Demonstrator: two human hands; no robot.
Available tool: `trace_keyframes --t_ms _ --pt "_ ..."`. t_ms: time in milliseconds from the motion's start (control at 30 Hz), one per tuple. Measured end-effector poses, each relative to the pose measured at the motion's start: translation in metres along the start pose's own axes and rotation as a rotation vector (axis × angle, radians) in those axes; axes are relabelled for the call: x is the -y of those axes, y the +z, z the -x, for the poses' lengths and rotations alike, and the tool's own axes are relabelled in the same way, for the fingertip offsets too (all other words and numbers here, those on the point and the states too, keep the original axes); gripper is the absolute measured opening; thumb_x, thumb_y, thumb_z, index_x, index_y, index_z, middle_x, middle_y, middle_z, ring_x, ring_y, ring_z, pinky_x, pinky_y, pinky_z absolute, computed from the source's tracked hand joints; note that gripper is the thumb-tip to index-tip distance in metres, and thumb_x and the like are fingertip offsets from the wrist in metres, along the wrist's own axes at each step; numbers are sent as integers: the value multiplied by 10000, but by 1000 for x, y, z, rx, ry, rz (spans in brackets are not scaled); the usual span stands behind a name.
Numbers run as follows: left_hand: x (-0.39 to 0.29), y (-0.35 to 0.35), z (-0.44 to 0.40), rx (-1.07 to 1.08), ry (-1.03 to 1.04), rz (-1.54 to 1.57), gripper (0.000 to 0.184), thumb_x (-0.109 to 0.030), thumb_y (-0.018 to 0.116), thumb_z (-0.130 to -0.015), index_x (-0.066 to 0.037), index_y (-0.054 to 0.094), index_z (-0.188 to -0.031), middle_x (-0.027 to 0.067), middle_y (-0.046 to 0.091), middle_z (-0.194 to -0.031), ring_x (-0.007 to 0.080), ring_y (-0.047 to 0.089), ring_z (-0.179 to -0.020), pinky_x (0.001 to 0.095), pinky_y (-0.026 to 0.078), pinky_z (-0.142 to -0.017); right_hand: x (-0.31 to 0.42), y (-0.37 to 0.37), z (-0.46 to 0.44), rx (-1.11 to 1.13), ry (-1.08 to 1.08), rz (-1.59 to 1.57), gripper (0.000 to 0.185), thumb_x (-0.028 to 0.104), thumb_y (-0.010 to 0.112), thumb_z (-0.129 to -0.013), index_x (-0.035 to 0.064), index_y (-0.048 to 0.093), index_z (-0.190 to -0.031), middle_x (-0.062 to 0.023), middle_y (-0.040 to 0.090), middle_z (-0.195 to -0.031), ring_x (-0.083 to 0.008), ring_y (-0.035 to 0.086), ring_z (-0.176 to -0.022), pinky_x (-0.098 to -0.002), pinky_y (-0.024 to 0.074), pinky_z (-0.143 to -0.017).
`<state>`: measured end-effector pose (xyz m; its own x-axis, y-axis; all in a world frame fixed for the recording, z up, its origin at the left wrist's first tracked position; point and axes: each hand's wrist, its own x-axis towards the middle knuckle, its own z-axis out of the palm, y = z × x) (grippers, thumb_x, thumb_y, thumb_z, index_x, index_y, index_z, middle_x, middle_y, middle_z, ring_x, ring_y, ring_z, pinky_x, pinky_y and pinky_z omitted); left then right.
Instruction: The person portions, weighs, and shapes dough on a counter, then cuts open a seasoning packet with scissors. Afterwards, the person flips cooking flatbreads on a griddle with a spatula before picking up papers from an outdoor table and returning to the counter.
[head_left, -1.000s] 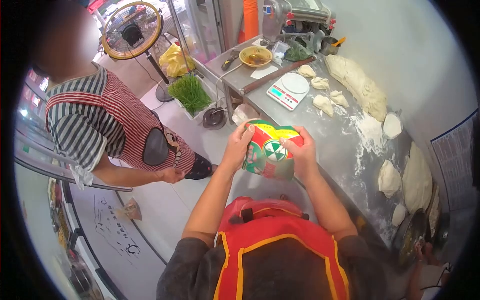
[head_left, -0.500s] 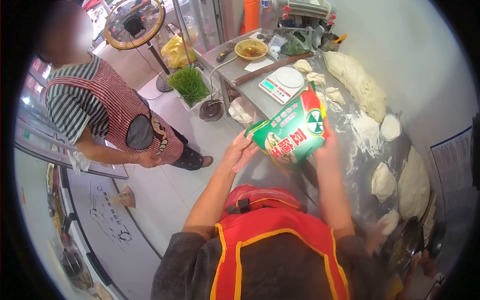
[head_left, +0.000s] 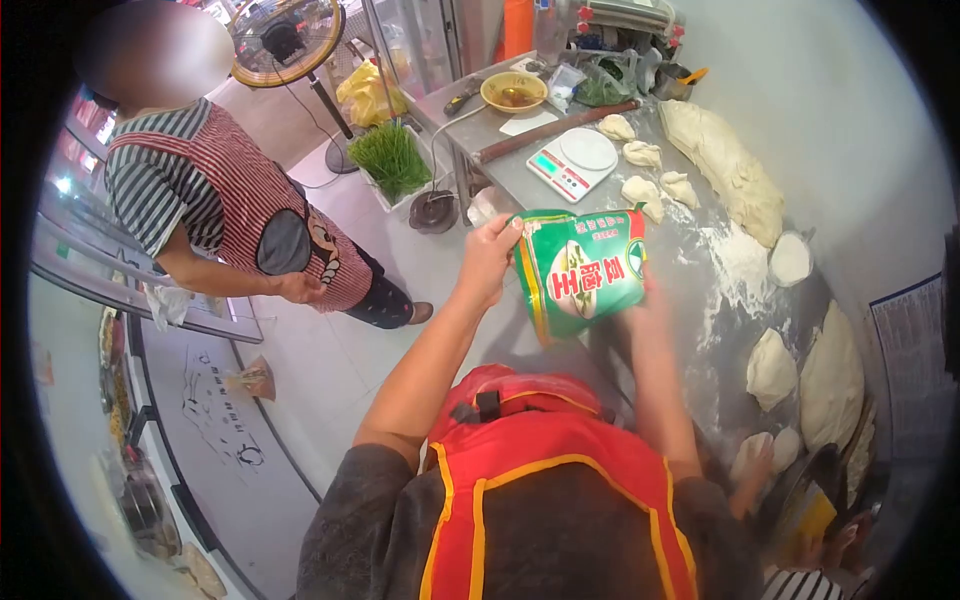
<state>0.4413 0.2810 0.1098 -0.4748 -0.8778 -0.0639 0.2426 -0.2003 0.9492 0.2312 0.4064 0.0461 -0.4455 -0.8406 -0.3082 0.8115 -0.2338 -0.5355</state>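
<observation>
A green printed plastic bag (head_left: pixel 590 235), with red and white lettering and a yellow edge, is held up in front of my body. My left hand (head_left: pixel 490 262) pinches its upper left corner between thumb and fingers. At the bag's lower right side is my right hand (head_left: pixel 648 308), blurred and partly behind the bag, gripping that edge. Beyond the bag, a white kitchen scale (head_left: pixel 572 165) with a lit display rests on the metal worktable (head_left: pixel 690 340), beside several small dough pieces (head_left: pixel 642 154).
A long dough roll (head_left: pixel 725 170), loose flour (head_left: pixel 738 258) and larger dough lumps (head_left: pixel 830 375) lie along the wall. A rolling pin (head_left: pixel 555 132) and yellow bowl (head_left: pixel 514 92) sit farther back. Someone in a striped apron (head_left: pixel 250 205) stands left; another person's hand (head_left: pixel 752 482) touches dough lower right.
The bag has turned to a more level angle. My left hand has risen with its corner, while my right hand stays at the other side. At lower right, the other person's hand has shifted.
</observation>
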Motion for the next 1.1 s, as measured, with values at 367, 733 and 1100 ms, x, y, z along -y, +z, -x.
trace_keyframes --t_ms 367,733,1100 --pt "-51 49 -16 120 -44 302 129 -144 497 -913 -38 537 -973 24 583 -883 99 557 -773 258 459 -706 -49 -5 -3 477 225 156 411 197 525 -865 31 470 -1237 -107 562 -1150 -201 566 -1027 -366 462 -877" --pt "-80 68 -13 -18 141 455 105 -136 463 -930 -42 489 -970 57 542 -872 156 560 -792 325 512 -714 -29 70 66 162 -723 803 526 -15 577 -805 25 330 -1267 -150 505 -1161 -229 568 -975 -352 473 -882" --pt "-78 17 -37 -132 239 49 146 -147 493 -909 -6 532 -908 33 552 -821 111 566 -742 246 492 -650 25 119 32 63 -873 1120 45 37 557 -831 15 539 -867 -88 598 -745 -183 573 -678 -298 460 -642"
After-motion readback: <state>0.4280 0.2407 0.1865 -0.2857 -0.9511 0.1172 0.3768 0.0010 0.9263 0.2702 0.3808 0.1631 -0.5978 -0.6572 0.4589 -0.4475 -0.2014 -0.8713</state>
